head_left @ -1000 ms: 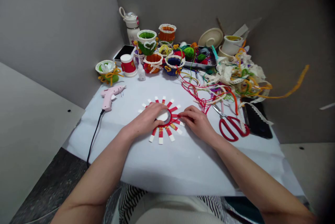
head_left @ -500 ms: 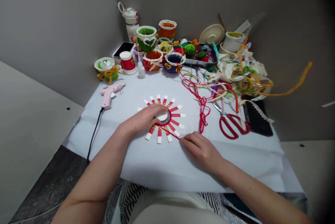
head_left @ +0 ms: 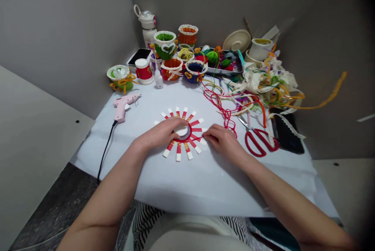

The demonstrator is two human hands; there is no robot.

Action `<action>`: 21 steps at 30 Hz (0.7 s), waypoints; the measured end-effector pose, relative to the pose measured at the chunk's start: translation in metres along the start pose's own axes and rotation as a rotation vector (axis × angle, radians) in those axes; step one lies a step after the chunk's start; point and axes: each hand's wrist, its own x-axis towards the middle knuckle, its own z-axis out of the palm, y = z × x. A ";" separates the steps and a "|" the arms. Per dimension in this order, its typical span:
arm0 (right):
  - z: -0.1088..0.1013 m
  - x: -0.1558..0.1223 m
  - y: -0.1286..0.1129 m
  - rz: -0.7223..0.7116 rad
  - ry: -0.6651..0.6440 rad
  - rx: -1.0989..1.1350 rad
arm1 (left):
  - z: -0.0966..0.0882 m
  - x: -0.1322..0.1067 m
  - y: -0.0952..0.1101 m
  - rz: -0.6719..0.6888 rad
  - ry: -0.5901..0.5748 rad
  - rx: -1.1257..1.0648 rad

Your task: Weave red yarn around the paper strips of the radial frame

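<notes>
1. Two hands, left hand (head_left: pixel 166 128) and right hand (head_left: pixel 221 138), are resting near each other but not touching, over a table (head_left: pixel 187 188) that is wearing a smooth white cover.
2. In front of the person, at mid-table, a paper sunburst (head_left: pixel 182 130) is lying flat; its flat strips, red with yellow marks and white tips, are radiating from a pale round centre.
3. The left hand is holding the sunburst down from its left side, thumb and fingers bracketing the centre and covering some strips.
4. A soft red yarn ring (head_left: pixel 190 134) is circling that centre, and a thin red strand (head_left: pixel 195 138) is running from it across the strips.
5. The right hand is pinching that strand between thumb and fingertips, just beside the strip ends (the exact grip is too small to make out).
6. Beyond the right hand, a loopy red tangle (head_left: pixel 224 112) is sprawling, while steel scissors (head_left: pixel 258 142) with rounded red handles are lying to its right.
7. On the left, a pink plastic glue gun (head_left: pixel 124 106) is trailing a black cord (head_left: pixel 106 153).
8. Farther back, a lacy, fuzzy heap (head_left: pixel 260 81) is spilling over the table's right side, and a lace-rimmed green pot (head_left: pixel 161 50) is displaying a white heart.
</notes>
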 end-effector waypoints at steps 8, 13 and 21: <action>0.012 0.018 0.000 0.102 0.114 0.053 | 0.001 -0.001 0.002 0.025 0.028 -0.018; 0.013 0.016 0.000 0.096 0.128 0.060 | 0.005 0.001 0.007 -0.062 0.129 0.047; 0.007 -0.006 -0.004 -0.062 0.114 0.175 | -0.001 -0.001 0.005 -0.023 0.067 0.044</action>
